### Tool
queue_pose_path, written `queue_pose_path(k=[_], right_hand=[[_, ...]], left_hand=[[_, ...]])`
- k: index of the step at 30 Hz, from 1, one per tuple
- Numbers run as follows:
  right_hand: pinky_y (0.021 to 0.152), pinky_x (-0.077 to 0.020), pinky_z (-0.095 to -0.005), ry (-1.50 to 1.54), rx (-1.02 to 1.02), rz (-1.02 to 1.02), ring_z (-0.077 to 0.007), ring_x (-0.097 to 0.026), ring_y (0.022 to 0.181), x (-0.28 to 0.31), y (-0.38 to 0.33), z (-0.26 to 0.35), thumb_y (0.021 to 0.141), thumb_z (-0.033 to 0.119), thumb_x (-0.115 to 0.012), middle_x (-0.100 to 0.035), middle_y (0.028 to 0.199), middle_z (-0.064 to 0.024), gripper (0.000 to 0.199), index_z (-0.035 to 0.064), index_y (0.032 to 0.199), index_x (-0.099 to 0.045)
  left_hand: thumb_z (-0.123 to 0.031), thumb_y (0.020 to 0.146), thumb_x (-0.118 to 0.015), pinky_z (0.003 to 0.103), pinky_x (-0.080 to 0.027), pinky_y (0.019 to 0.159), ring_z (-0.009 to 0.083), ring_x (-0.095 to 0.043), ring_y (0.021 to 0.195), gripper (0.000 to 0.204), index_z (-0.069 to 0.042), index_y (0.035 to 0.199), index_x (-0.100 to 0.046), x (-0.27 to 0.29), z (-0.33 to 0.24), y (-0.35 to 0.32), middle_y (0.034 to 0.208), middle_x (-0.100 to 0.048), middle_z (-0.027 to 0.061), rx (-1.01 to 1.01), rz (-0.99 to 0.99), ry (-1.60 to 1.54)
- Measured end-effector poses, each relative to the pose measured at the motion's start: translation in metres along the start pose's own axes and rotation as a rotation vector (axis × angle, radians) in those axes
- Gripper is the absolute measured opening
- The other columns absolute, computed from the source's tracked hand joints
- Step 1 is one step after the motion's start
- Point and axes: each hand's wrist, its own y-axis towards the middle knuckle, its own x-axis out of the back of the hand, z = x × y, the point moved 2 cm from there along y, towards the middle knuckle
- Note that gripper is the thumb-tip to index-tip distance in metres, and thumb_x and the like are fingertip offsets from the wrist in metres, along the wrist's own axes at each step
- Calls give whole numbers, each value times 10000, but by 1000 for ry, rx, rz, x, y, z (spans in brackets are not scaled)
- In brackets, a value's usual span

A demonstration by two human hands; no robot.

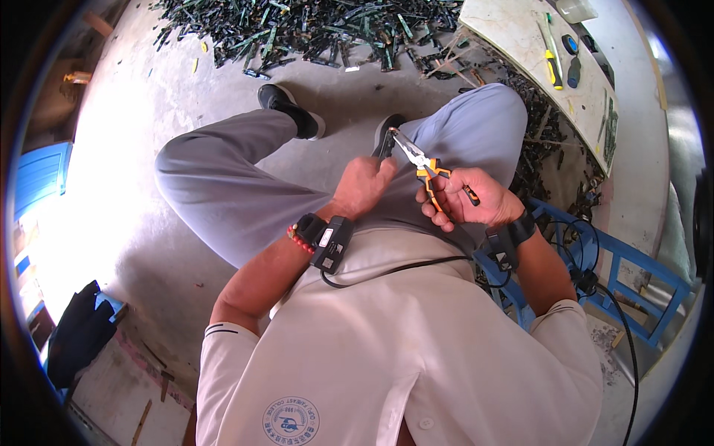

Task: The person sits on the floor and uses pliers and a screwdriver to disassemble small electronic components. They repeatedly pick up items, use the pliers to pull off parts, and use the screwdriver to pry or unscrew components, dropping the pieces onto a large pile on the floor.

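Note:
My left hand [363, 184] is closed round a thin dark strip [386, 145], which points up and away from me; its exact kind is hard to make out. In my right hand [476, 198] is a pair of needle-nose pliers [416, 157] with orange and black handles. The handles stand somewhat apart in my fingers. The pliers' jaws reach the upper end of the dark strip, where a small coppery bit shows. Both hands are above my lap, between my bent knees.
A large heap of dark strips [312, 33] covers the floor ahead. At the right, a pale board [520, 37] carries a yellow-handled screwdriver [552, 68] and a dark-handled tool [573, 70]. A blue frame [632, 279] stands beside my right arm, with a black cable [631, 334] hanging there.

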Motion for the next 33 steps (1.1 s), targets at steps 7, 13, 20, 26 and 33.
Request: queue_pose_path(k=[7, 13, 20, 26, 33], right_hand=[[581, -459, -318, 33, -63, -56, -188, -567, 681, -2, 3, -4, 836, 197, -476, -605, 871, -87, 319, 24, 1085, -573], [553, -440, -298, -87, 24, -142, -161, -533, 660, -10, 7, -13, 831, 152, -457, -573, 805, -66, 285, 16, 1060, -560], [782, -507, -339, -130, 174, -120, -246, -655, 884, -15, 0, -11, 826, 125, -489, -656, 1027, -162, 360, -15, 1152, -548], [836, -508, -339, -203, 119, -122, -233, -655, 947, -22, -2, -6, 854, 139, -512, -664, 1063, -131, 330, 39, 1164, -558], [814, -527, -360, -257, 96, -205, -227, -655, 929, -22, -2, -3, 891, 167, -514, -655, 1034, -120, 301, 34, 1158, -549]], left_hand=[[-343, 934, -444, 515, -452, 706, 514, -552, 809, 473, 73, 766, -593, 5, -6, -10, 786, -563, 336, -102, 3, 111], [-328, 923, -480, 494, -454, 663, 500, -564, 746, 450, 80, 765, -584, 4, -6, -11, 747, -552, 326, 0, -68, -19], [-376, 889, -512, 472, -451, 664, 428, -516, 612, 512, 117, 767, -574, 2, 1, -6, 652, -508, 300, 109, -67, -150], [-383, 884, -517, 462, -456, 672, 400, -519, 606, 516, 116, 767, -580, 2, 2, -4, 643, -507, 295, 122, -84, -148], [-383, 885, -517, 463, -462, 678, 419, -546, 631, 512, 109, 770, -596, 3, -1, -5, 655, -525, 298, 137, -71, -118]])
